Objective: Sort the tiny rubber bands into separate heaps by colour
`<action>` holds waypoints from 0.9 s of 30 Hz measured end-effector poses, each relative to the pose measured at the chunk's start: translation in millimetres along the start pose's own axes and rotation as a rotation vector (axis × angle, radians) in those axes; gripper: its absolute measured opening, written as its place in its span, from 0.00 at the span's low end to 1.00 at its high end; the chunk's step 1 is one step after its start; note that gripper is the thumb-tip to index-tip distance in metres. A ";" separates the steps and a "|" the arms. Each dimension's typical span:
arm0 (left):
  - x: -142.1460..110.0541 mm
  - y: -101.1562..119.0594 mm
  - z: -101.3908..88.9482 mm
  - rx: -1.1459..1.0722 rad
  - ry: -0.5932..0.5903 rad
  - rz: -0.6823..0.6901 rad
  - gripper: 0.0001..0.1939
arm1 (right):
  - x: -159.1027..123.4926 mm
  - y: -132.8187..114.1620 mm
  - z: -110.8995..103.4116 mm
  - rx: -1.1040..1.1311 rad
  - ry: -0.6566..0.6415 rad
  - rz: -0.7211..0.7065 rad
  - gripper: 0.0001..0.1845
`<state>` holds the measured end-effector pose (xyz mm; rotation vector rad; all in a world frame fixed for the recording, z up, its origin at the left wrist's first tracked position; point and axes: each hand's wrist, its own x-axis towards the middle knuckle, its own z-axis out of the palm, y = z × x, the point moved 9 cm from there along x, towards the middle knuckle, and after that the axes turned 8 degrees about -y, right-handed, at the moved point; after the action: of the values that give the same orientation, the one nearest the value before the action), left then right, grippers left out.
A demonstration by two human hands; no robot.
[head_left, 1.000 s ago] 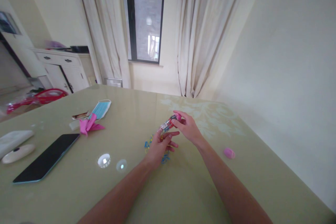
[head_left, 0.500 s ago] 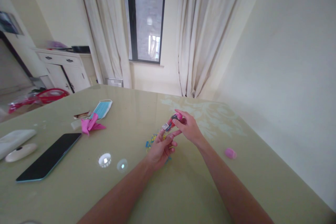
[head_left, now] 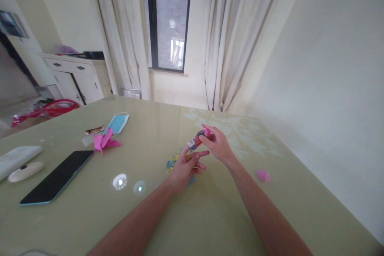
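Note:
My right hand [head_left: 220,144] grips the pink end of a small clear tube [head_left: 196,141] between thumb and fingers. The tube slants down to the left. It has a white barcode label and red and dark colours on it. Just below, my left hand [head_left: 186,169] is turned partly palm up with its fingers apart, the index finger at the tube's lower end. Small blue and yellow pieces [head_left: 171,164] lie on the table behind and beneath my left hand, partly hidden by it. To the right rests a pink oval cap [head_left: 263,175].
On the left of the glossy table [head_left: 228,224] lie a black-screened phone [head_left: 58,178], a pink folded-paper figure [head_left: 105,142], a blue face mask [head_left: 117,123], a white oval object [head_left: 25,172] and a white case [head_left: 19,160]. A wall [head_left: 336,108] borders the right side.
My left hand's fingers have spread a little, and more of the tube's red side shows. The view has shifted slightly; the other things have stayed put.

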<state>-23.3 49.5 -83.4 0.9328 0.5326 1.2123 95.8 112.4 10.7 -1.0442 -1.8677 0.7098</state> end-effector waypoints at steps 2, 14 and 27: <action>-0.8 0.3 -1.7 -0.074 0.008 0.009 0.38 | -1.2 -1.3 3.9 0.060 -0.032 0.020 0.28; -0.4 1.7 3.6 0.080 -0.092 -0.030 0.42 | 2.4 -1.7 -0.5 0.018 -0.071 0.013 0.29; -3.4 -8.8 5.0 -0.466 -0.037 -0.210 0.28 | 1.6 -18.6 -21.7 -0.053 0.040 -0.041 0.28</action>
<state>-15.6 44.1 -88.5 0.4882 0.2899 1.0630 107.3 106.2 36.1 -1.0431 -1.8776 0.6140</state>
